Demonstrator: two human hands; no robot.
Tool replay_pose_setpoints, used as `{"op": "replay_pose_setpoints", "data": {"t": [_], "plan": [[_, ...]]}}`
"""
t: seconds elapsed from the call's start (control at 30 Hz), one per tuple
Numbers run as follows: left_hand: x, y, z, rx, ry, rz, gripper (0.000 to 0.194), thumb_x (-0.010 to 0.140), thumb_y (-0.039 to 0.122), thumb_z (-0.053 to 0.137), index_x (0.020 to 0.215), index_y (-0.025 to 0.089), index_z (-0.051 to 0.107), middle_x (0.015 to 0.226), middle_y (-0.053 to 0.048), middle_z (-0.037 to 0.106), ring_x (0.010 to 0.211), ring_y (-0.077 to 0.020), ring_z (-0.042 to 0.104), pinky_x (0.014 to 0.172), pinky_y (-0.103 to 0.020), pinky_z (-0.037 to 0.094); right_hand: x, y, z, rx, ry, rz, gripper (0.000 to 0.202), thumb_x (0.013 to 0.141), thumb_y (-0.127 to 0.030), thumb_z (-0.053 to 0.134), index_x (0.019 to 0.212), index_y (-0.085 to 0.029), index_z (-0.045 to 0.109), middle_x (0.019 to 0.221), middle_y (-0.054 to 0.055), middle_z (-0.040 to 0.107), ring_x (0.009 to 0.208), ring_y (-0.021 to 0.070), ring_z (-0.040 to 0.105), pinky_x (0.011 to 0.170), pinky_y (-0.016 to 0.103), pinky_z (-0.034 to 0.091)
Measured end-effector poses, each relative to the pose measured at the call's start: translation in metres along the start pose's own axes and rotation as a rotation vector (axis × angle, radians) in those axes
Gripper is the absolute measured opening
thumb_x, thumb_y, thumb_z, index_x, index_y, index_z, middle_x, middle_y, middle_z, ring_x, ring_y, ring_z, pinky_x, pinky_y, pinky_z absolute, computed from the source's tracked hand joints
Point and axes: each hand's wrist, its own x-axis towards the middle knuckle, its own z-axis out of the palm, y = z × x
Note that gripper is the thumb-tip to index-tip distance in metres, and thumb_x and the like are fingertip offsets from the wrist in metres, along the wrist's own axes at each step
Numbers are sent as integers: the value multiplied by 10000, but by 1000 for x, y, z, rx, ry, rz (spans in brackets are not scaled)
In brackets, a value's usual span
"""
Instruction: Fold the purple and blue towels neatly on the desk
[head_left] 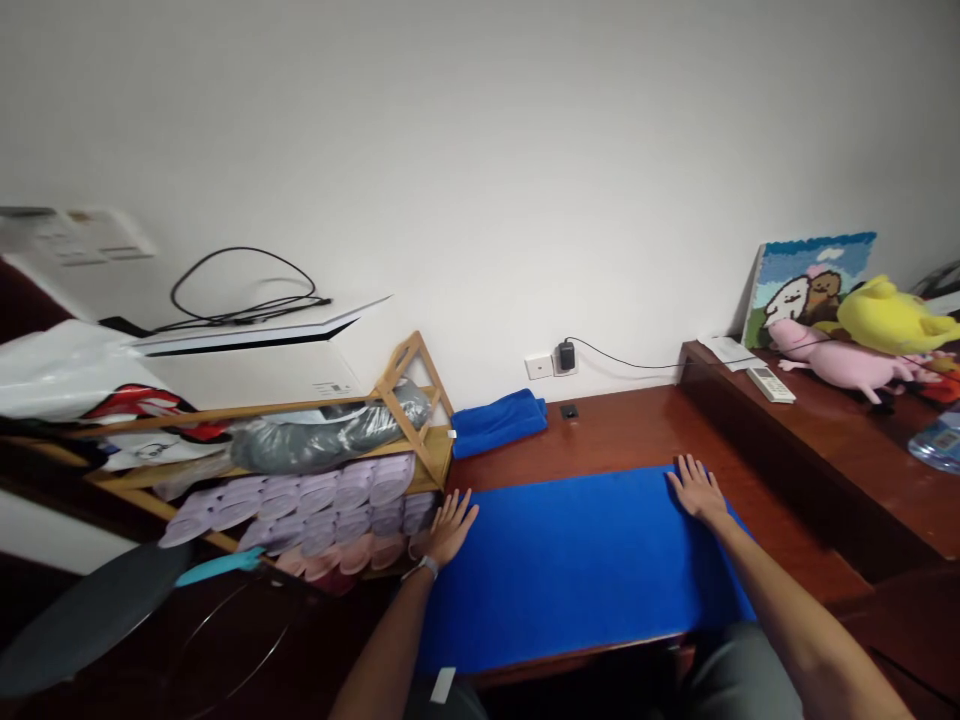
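Note:
A blue towel (577,560) lies spread flat over the wooden desk, its near edge reaching the desk's front edge. My left hand (451,527) rests with fingers stretched out at the towel's far left corner. On the far right corner lies my right hand (697,487), palm down and fingers spread. Neither hand grips the cloth. A white tag (443,685) hangs at the towel's near left corner. Behind it, by the wall, sits a folded blue towel (499,422).
Left of the desk stands a wooden rack (420,440) with several lilac and pink slippers (322,495) and a white box (262,375) on top. A raised ledge at right bears a remote control (770,385), plush toys (832,360) and a plastic bottle (937,440). A black charger (566,354) is plugged into the wall.

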Motion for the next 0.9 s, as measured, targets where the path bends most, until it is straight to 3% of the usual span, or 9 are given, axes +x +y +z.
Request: {"op": "replay_pose_setpoints", "data": {"t": [0.17,0.27,0.37,0.47,0.57,0.67,0.73,0.8,0.9], "plan": [[-36,21,-8,-56,124,121,579,1088,479,261,1606,247,376,1710,-87,308,1572,-244,276,1261,-462,282,-79,-91,12,63,207,-308,737,1055,-477,94,1636,-52,250,1714,125,232,1602,239,136,1303,444,85],[-80,38,-1,-54,159,312,530,1087,474,328,1595,334,387,1685,-29,376,1553,-229,321,1266,-470,289,-142,-161,27,133,130,-537,707,1068,-502,138,1640,-108,268,1701,94,268,1595,230,172,1304,450,121],[-121,45,8,-1,173,335,534,1085,471,352,1608,367,343,1696,-23,348,1564,-241,297,1270,-514,276,-192,-227,38,194,43,-690,700,1070,-527,163,1645,-139,258,1703,82,245,1593,241,178,1302,468,142],[-142,42,17,43,150,307,552,1075,497,368,1612,369,334,1695,-37,348,1563,-265,300,1259,-538,289,-220,-278,48,243,-39,-751,697,1071,-505,174,1644,-115,242,1705,105,213,1596,254,156,1304,489,127],[-145,38,22,65,117,309,566,1072,508,369,1617,369,315,1688,-40,356,1557,-274,314,1255,-545,292,-232,-306,58,269,-98,-770,675,1071,-464,177,1644,-112,239,1706,113,199,1601,257,127,1306,505,105],[-143,37,23,71,111,304,566,1074,509,357,1621,377,298,1692,-34,348,1558,-272,311,1253,-546,292,-229,-300,63,269,-108,-735,672,1068,-474,191,1653,-146,222,1706,106,198,1600,268,126,1299,540,109],[-142,38,22,71,122,297,573,1073,515,358,1626,385,279,1696,-30,338,1559,-272,311,1251,-547,291,-221,-272,63,247,-96,-672,683,1060,-504,214,1656,-170,217,1707,97,191,1598,275,139,1294,551,116],[-142,39,22,70,136,290,582,1071,516,366,1630,395,258,1700,-25,331,1555,-274,318,1250,-548,289,-209,-226,59,205,-74,-579,698,1051,-535,226,1654,-183,234,1708,86,199,1596,275,154,1294,541,117],[-143,39,22,65,143,288,586,1070,511,373,1631,405,244,1701,-15,331,1553,-274,323,1251,-545,283,-184,-131,53,118,-17,-417,737,1031,-588,213,1650,-193,263,1705,63,243,1596,259,161,1299,512,93]]}}
